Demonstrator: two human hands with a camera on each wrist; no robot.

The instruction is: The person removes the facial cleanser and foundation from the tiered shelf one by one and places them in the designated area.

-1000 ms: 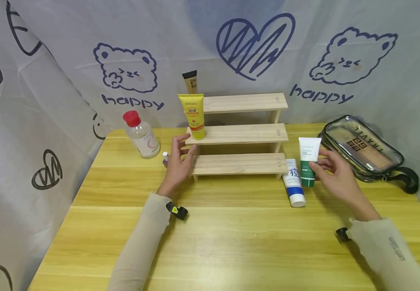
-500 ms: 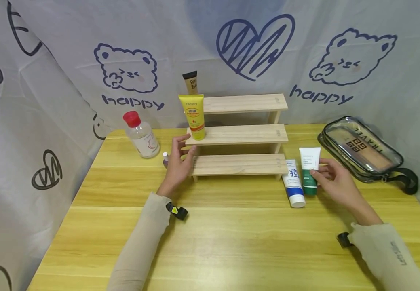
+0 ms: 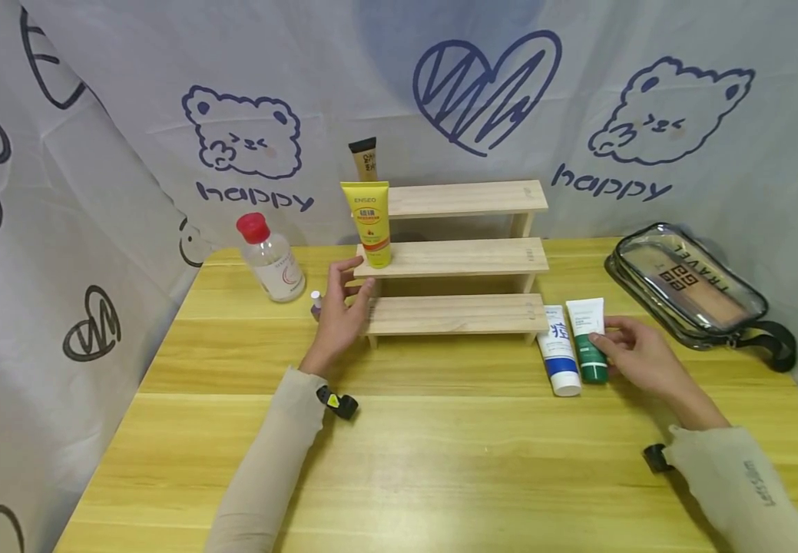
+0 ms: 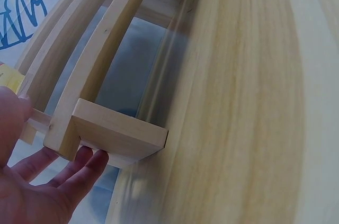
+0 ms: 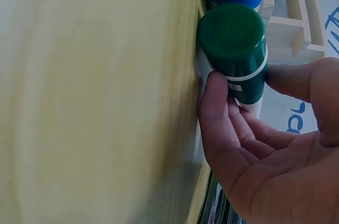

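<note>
In the head view my right hand (image 3: 637, 357) pinches a white and green squeeze tube (image 3: 588, 342) between thumb and fingers. The tube lies cap end towards me, beside a white and blue tube (image 3: 560, 351). Its green cap (image 5: 232, 33) faces the camera in the right wrist view. My left hand (image 3: 340, 311) rests against the left end of a three-tier wooden stand (image 3: 450, 313); its fingertips touch the lowest tier's end in the left wrist view. A yellow tube (image 3: 369, 223) stands on the middle tier, with a black-topped tube (image 3: 364, 160) behind it.
A clear bottle with a red cap (image 3: 270, 257) stands left of the stand. A small white-capped bottle (image 3: 316, 303) is partly hidden behind my left hand. At the right lies a clear travel pouch (image 3: 689, 284) with a black strap, near the printed curtain (image 3: 343, 92).
My right hand has lowered the white and green tube towards me, down beside the white and blue tube. The left hand has stayed at the stand.
</note>
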